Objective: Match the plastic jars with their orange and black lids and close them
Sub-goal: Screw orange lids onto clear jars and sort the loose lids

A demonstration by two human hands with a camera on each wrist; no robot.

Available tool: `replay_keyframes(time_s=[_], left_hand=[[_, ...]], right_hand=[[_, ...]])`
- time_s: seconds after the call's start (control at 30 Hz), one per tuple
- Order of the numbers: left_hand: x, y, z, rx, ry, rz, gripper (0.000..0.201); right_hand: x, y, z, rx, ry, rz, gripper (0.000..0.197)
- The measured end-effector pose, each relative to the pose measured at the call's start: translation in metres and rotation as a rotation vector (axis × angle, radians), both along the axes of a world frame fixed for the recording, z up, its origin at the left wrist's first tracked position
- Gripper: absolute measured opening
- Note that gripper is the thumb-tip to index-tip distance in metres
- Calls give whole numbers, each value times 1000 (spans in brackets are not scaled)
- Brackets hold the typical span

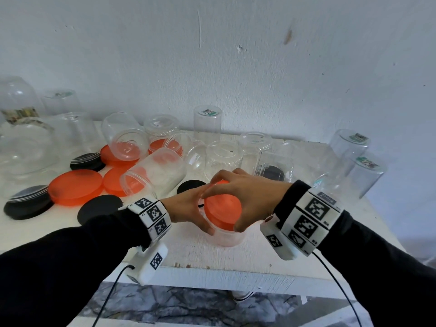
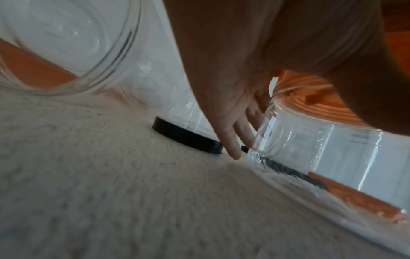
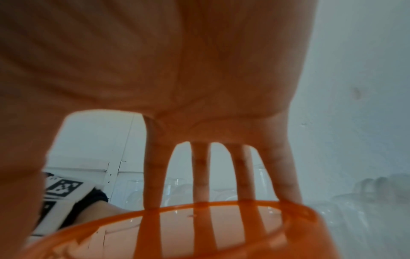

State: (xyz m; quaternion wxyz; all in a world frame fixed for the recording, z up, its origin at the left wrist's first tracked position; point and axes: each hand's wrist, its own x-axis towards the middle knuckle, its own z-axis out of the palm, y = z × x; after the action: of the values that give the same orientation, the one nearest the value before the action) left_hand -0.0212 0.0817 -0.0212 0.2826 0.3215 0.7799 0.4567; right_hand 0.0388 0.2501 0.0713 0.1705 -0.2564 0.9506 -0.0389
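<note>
Five orange lids are showing on the white worktop (image 1: 271,253). One orange lid (image 1: 223,208) is sitting tilted on the mouth of a small clear jar (image 1: 226,237) near the front edge. A big loose orange lid (image 1: 76,186) is lying flat at the left, and three more are lying partly under or behind the tipped jars. Five black lids are visible too: a large black lid (image 1: 27,205) at the far left, three others around the front of the jar group, and one seen through a jar on the right. The clear jars are crowding the back of the worktop, about fifteen of them, though the blur at the left is making an exact count impossible. Most are standing mouth down and empty. One frosted jar (image 1: 153,173) is lying on its side, also empty.

The left hand (image 1: 188,210) is wrapping its curled fingers and thumb around the small clear jar's left side, just below the lid. The right hand (image 1: 247,197) is arching over from the right, with spread fingertips (image 3: 200,192) and thumb gripping the orange lid's rim. The jar under the lid is holding nothing.
</note>
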Motion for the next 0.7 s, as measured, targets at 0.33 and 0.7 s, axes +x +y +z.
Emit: replay_keyframes(time_s=[0.33,0.7], left_hand=[[0,0,-1,45,-21,20,88],[2,3,-1,-18,1,65,97]], right_hand=[[2,-4,-7,87,160,-95,77],[3,-1,-1,18,-71,-151,79]])
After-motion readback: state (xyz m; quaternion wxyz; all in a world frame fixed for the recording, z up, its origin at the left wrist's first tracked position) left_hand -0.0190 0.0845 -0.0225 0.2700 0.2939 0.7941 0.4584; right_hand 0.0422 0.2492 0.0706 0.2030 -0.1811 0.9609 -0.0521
